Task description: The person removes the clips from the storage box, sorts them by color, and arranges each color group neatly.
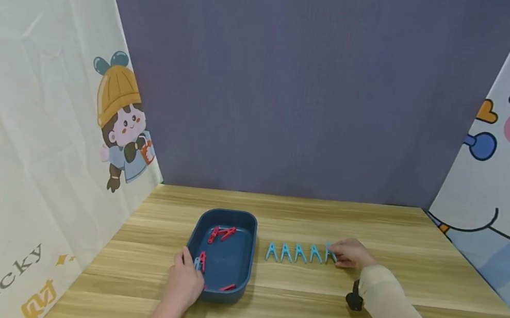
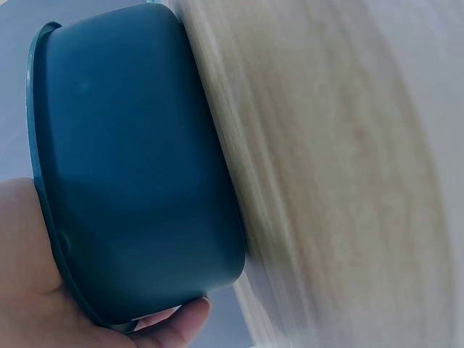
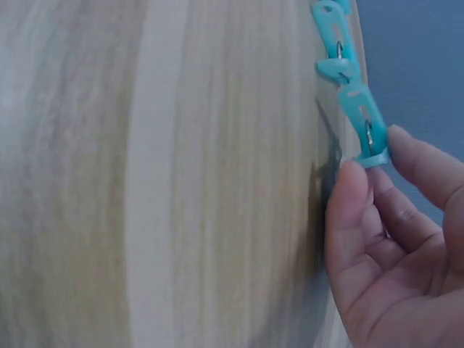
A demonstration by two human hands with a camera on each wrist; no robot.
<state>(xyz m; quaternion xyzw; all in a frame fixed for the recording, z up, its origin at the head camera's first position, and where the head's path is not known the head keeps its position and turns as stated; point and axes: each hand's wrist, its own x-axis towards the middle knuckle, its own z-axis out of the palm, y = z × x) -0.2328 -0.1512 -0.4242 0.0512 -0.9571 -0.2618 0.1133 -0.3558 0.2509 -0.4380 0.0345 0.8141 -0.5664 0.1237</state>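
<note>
My left hand (image 1: 185, 278) grips the left rim of a dark blue plastic box (image 1: 251, 247), with part of the hand over the edge. In the left wrist view the outer wall of the box (image 2: 130, 152) fills the left half, and a fingertip lies against its side. Beside that hand, inside the box, is a blue clothespin (image 1: 197, 263). Several light blue clothespins (image 1: 286, 252) stand in a row on the table, legs spread toward me. At the row's right end my right hand (image 1: 351, 253) pinches the last light blue clothespin (image 3: 364, 123) between thumb and fingers.
Red clothespins (image 1: 227, 233) lie scattered in the box. The wood-grain table (image 1: 294, 313) ends at a dark upright panel (image 1: 290, 90). Printed white sheets (image 1: 32, 104) flank both sides. A small black object (image 1: 354, 298) sits at the right wrist.
</note>
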